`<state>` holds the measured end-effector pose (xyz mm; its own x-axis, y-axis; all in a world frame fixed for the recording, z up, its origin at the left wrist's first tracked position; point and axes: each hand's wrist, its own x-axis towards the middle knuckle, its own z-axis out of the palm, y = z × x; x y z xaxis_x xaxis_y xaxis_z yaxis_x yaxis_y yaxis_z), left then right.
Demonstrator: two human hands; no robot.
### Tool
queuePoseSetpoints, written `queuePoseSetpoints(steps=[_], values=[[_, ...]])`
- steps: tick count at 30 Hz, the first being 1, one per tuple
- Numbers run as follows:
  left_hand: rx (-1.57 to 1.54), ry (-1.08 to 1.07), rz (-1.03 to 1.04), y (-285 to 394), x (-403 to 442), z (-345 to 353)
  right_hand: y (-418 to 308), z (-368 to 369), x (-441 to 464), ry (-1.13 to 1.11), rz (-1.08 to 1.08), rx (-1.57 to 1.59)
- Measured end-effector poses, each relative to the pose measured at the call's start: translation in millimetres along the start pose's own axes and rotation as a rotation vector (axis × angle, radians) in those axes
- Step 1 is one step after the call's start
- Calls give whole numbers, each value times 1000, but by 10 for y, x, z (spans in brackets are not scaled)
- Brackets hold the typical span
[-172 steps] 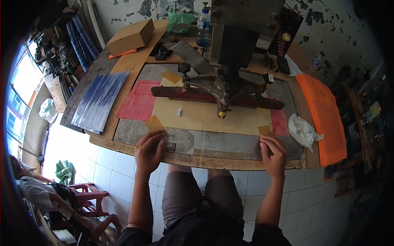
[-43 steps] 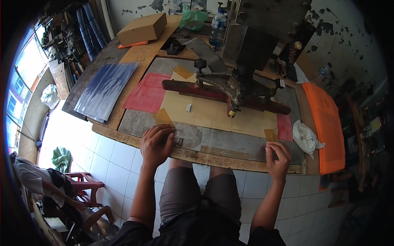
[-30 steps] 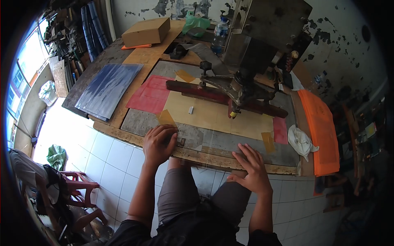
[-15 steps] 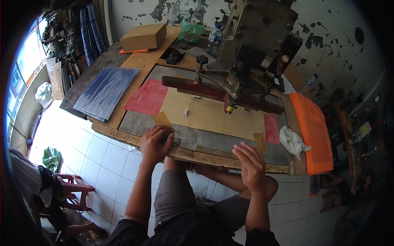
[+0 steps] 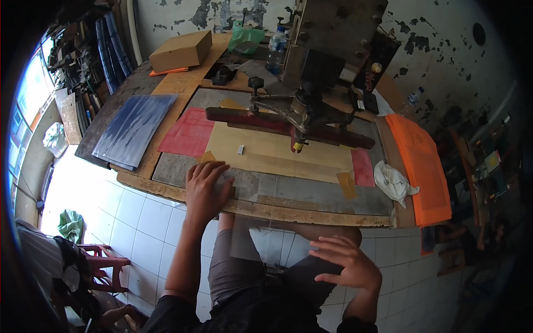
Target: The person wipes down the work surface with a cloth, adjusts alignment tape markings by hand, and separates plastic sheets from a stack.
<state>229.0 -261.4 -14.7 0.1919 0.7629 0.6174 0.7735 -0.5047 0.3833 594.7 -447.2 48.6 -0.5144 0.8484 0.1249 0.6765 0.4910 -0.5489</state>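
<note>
A thin clear plastic sheet hangs between the two hands, off the near edge of the table and over the person's lap. The left hand is above the sheet's upper left side, fingers slightly spread over the grey metal plate; whether it touches or grips the sheet, I cannot tell. The right hand is to the sheet's right, nearer the body, fingers fanned and holding nothing.

Just beyond the left fingertips lies an amber film piece; a second amber strip lies beyond the right hand. Past both hands, a pale yellow sheet bears a small white block, with a red sheet on its left and a dark red press bar across its far part.

Right of the plate are a crumpled white cloth and an orange stack. Well left of the left hand lie bluish plastic sheets; lower down, a red stool stands on white floor tiles.
</note>
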Motion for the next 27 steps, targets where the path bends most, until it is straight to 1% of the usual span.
queuePoseSetpoints(steps=[1, 2, 3, 4, 5, 7, 8, 9, 11, 14, 17, 18, 20, 23, 24, 26, 27], values=[[35, -7, 43, 85, 70, 1, 75, -72, 46, 20, -20, 45], [-15, -66, 58, 134, 145, 49, 168, -143, 114, 41, -43, 85], [-67, -124, 74, 173, 229, 113, 339, -159, 209, 159, -35, 18], [-118, -179, 91, 175, 316, 176, 546, -155, 332, 253, 52, 0], [-100, -229, 153, 121, 393, 283, 765, -151, 476, 348, 136, -18], [-110, -340, 198, 24, 560, 446, 1170, -155, 801, 454, 203, -97], [-111, -393, 220, -37, 630, 515, 1268, -187, 918, 428, 206, -126], [-85, -391, 257, -115, 664, 592, 1347, -221, 1022, 401, 208, -154], [-93, -468, 252, -137, 772, 563, 1475, -275, 1166, 336, 194, -192], [-109, -527, 255, -175, 883, 552, 1717, -345, 1297, 230, 199, -151], [-160, -505, 286, -226, 915, 592, 1756, -487, 1384, 99, 296, 2], [-182, -489, 300, -234, 928, 606, 1780, -486, 1373, 106, 283, 22], [-215, -480, 266, -233, 913, 631, 1861, -458, 1373, 119, 255, 59], [-274, -453, 244, -202, 902, 579, 2002, -344, 1295, 247, 145, 152], [-296, -443, 240, -197, 888, 575, 1986, -327, 1275, 269, 179, 230], [-509, -432, 165, -234, 870, 605, 1958, -313, 1221, 319, 249, 390], [-613, -426, 129, -232, 883, 590, 1925, -318, 1219, 348, 243, 412]])
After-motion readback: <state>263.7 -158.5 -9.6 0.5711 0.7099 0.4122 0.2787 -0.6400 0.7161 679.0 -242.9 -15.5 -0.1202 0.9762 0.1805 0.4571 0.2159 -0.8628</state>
